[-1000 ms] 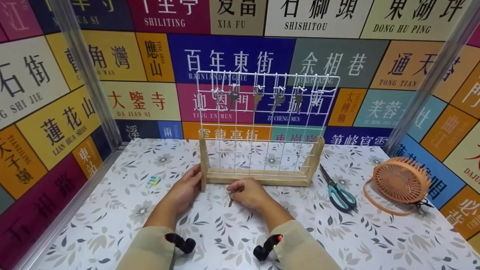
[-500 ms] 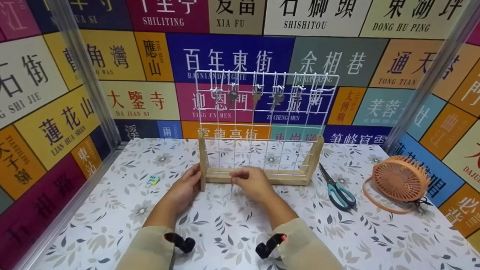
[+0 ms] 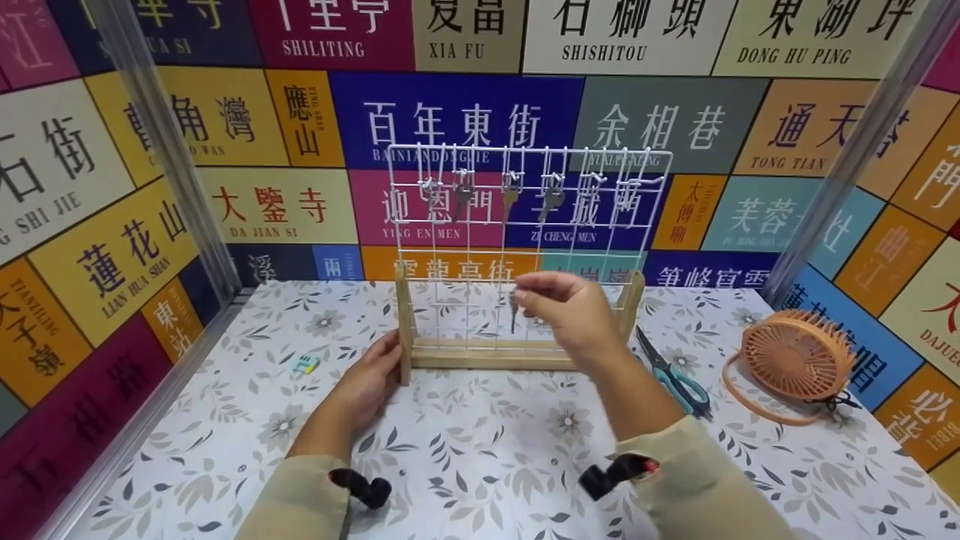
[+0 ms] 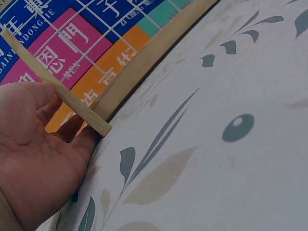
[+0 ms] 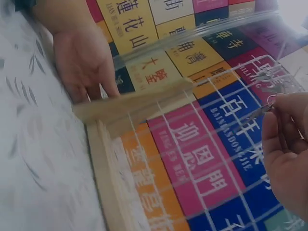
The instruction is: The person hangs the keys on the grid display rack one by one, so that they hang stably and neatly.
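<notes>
A white wire grid rack [image 3: 525,225] stands in a wooden base [image 3: 487,356] on the floral table. Several keys [image 3: 551,201] hang from hooks along its top row. My right hand [image 3: 570,311] is raised in front of the grid's lower right part and pinches a small key [image 3: 513,309] that hangs down from its fingers; in the right wrist view the key [image 5: 262,109] shows at the fingertips. My left hand [image 3: 369,379] rests with straight fingers against the left wooden upright [image 4: 62,94] of the rack.
Teal-handled scissors [image 3: 675,375] lie right of the rack. An orange round fan [image 3: 799,360] sits farther right. A small green-and-white item [image 3: 305,364] lies at the left. Colourful sign walls and metal posts enclose the table.
My right hand has lifted the key from the table in front of the base, up and to the right, to the lower grid. The left hand has stayed on the upright.
</notes>
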The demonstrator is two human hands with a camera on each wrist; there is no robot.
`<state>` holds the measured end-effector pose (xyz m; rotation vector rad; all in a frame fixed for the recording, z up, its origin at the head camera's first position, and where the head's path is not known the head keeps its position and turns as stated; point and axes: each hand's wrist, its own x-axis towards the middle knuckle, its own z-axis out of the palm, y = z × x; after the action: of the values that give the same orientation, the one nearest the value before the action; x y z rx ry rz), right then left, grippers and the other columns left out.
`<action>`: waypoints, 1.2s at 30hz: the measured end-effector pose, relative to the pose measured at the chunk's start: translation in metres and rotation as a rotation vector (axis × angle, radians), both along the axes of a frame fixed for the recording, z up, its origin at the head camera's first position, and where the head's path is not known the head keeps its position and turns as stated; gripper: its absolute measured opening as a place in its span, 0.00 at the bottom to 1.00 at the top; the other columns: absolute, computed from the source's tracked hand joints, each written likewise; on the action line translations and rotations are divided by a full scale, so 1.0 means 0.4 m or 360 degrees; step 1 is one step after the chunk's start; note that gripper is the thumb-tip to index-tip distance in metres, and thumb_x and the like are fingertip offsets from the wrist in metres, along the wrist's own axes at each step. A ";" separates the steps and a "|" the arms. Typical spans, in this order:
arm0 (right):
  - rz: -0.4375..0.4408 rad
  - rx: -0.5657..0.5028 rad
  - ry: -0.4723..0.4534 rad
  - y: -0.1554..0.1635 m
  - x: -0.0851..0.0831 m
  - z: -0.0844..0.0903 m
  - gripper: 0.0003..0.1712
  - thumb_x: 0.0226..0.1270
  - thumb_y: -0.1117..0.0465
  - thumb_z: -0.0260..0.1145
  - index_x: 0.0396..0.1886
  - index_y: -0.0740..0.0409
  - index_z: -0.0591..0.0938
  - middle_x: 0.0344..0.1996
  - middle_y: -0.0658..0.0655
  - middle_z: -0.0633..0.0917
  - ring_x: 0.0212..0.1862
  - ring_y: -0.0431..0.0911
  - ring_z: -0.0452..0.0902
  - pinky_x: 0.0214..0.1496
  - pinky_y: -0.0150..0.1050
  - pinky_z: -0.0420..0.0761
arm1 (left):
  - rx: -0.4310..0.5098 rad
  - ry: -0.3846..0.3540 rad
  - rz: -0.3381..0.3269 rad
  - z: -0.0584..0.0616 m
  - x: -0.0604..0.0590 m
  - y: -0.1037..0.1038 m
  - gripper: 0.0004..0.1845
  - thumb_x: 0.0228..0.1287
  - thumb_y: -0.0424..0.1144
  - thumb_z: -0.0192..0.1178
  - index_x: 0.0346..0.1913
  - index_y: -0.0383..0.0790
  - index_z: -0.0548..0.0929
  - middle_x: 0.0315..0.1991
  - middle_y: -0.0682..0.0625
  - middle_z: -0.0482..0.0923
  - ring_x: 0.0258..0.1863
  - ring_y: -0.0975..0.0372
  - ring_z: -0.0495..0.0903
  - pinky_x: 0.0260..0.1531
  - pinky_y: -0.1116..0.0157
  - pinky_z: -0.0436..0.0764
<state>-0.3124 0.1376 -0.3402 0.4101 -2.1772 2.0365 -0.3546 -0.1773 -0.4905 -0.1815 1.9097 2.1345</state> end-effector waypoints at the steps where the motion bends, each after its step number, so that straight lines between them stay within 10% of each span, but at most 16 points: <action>1: -0.0012 0.0005 0.0018 0.018 0.004 0.013 0.13 0.69 0.65 0.76 0.51 0.61 0.90 0.45 0.57 0.92 0.44 0.48 0.88 0.52 0.36 0.91 | -0.0016 0.0002 -0.0007 0.001 0.000 0.000 0.27 0.85 0.53 0.51 0.81 0.68 0.65 0.86 0.60 0.58 0.88 0.59 0.54 0.88 0.55 0.55; 8: -0.0089 -0.0016 0.0097 0.135 0.032 0.113 0.14 0.70 0.62 0.77 0.52 0.61 0.89 0.43 0.53 0.92 0.43 0.46 0.89 0.53 0.35 0.91 | -0.0067 -0.0017 -0.0020 0.005 0.000 0.000 0.27 0.85 0.54 0.51 0.81 0.70 0.64 0.86 0.61 0.58 0.87 0.60 0.54 0.87 0.55 0.56; 23: -0.0108 -0.0811 0.0233 0.267 0.044 0.266 0.16 0.60 0.72 0.81 0.47 0.69 0.89 0.39 0.59 0.92 0.37 0.47 0.89 0.42 0.34 0.91 | -0.0076 -0.0042 -0.0029 0.007 0.000 -0.001 0.27 0.84 0.57 0.53 0.80 0.72 0.65 0.86 0.62 0.58 0.88 0.60 0.53 0.88 0.53 0.55; 36: -0.0300 -0.0801 0.0086 0.272 0.022 0.307 0.24 0.61 0.62 0.83 0.56 0.63 0.88 0.47 0.57 0.88 0.43 0.48 0.84 0.48 0.32 0.90 | -0.0095 -0.0051 -0.0028 0.010 0.006 -0.002 0.26 0.84 0.57 0.52 0.79 0.76 0.66 0.85 0.64 0.60 0.87 0.60 0.55 0.87 0.52 0.57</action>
<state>-0.3036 0.2462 -0.2173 0.1849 -1.5227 2.3192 -0.3520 -0.1782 -0.4866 -0.2088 1.9506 2.0526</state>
